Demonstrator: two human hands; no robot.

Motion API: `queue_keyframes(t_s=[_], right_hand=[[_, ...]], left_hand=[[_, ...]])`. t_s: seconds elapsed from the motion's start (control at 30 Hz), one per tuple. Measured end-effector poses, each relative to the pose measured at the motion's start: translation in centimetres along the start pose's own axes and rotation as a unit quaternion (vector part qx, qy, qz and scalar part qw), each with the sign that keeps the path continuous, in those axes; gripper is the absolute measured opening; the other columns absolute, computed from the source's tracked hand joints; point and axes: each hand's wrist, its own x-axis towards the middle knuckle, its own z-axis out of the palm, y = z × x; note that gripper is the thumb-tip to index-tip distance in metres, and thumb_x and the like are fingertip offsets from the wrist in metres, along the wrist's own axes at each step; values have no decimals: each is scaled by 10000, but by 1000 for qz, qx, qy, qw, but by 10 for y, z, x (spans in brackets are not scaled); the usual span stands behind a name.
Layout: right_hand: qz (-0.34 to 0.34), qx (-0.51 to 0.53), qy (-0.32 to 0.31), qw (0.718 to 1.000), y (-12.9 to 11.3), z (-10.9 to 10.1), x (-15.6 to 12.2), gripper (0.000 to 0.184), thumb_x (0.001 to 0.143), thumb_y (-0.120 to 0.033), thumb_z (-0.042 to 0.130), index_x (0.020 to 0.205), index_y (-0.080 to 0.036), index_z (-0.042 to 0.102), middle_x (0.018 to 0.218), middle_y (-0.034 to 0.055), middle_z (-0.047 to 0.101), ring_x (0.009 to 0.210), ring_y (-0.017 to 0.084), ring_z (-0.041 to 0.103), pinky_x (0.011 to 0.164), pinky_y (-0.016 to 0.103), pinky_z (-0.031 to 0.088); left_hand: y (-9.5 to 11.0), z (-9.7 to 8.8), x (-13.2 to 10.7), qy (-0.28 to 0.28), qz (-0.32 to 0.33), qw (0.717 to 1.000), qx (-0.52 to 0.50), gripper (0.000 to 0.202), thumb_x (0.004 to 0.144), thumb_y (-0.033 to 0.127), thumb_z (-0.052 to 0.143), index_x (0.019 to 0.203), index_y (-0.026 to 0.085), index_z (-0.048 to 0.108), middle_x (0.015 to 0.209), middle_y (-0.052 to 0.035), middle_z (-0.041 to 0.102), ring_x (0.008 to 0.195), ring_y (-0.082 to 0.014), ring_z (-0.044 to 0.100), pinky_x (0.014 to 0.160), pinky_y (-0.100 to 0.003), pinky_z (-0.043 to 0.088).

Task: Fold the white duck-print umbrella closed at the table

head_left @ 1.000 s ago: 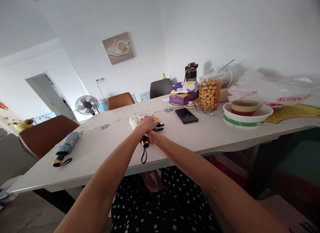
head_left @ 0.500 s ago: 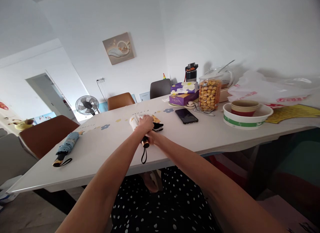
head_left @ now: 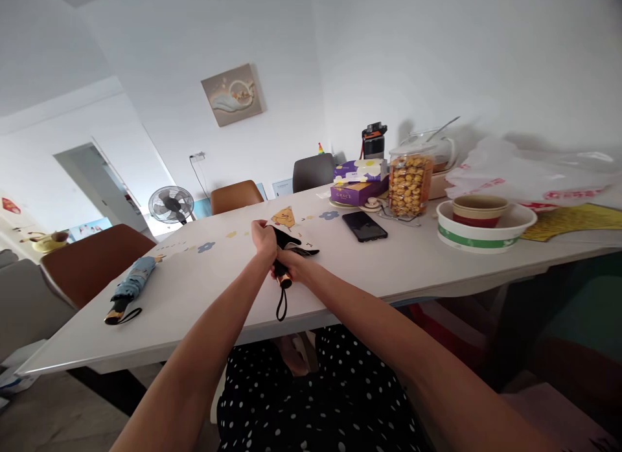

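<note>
A folding umbrella (head_left: 290, 240) with white, black and yellow-orange fabric lies over the table in front of me, its loose folds pointing away and to the right. Its dark handle with a gold end and black wrist strap points toward me. My right hand (head_left: 287, 263) is closed around the handle end. On the umbrella's left side my left hand (head_left: 264, 239) grips the fabric, fingers curled; part of the cloth is hidden behind it. Farther left rests a second folding umbrella (head_left: 133, 283), light blue and rolled up, touched by neither hand.
To the right on the white table (head_left: 204, 293) lies a black phone (head_left: 364, 226). Beyond it stand a jar of caramel-coloured snacks (head_left: 411, 183), tissue boxes (head_left: 359, 192), a black bottle (head_left: 374, 141), a white-green bowl (head_left: 476, 239) holding a paper cup, and a plastic bag (head_left: 519, 173).
My left hand has moved left from the top of the umbrella to its left side, uncovering more black and patterned fabric. My right hand stays at the handle.
</note>
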Motion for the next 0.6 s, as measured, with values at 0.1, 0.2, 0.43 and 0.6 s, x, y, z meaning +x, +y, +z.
queue_keyframes(t_s=[0.1, 0.2, 0.43, 0.6], right_hand=[[21, 21, -45, 999, 1, -2, -1, 168, 872, -237, 558, 771, -160, 447, 516, -40, 453, 376, 68, 426, 363, 185, 406], [21, 17, -40, 999, 2, -5, 1, 175, 840, -193, 592, 768, -162, 435, 523, -43, 459, 371, 62, 432, 368, 183, 419], [15, 27, -23, 999, 1, -7, 2, 185, 791, -185, 633, 784, -158, 450, 533, -44, 467, 380, 63, 448, 364, 177, 418], [12, 39, -2, 999, -5, -5, -8, 372, 736, -404, 695, 877, -194, 422, 534, -61, 448, 366, 72, 442, 338, 176, 401]], left_hand=[[0, -19, 13, 74, 1, 996, -47, 267, 717, 49, 379, 924, 194, 465, 937, -42, 552, 865, -132, 537, 773, -248, 434], [2, -46, 22, 160, 117, 978, -64, 280, 704, 41, 401, 917, 199, 488, 915, -23, 538, 846, -122, 525, 789, -245, 426], [-40, -76, 18, 96, 27, 981, -165, 493, 642, 69, 397, 1069, 240, 574, 874, -30, 548, 638, -113, 535, 580, -246, 488], [-74, -72, 8, 64, -91, 961, -252, 485, 565, 98, 382, 950, 213, 655, 959, -38, 610, 548, -76, 531, 547, -246, 507]])
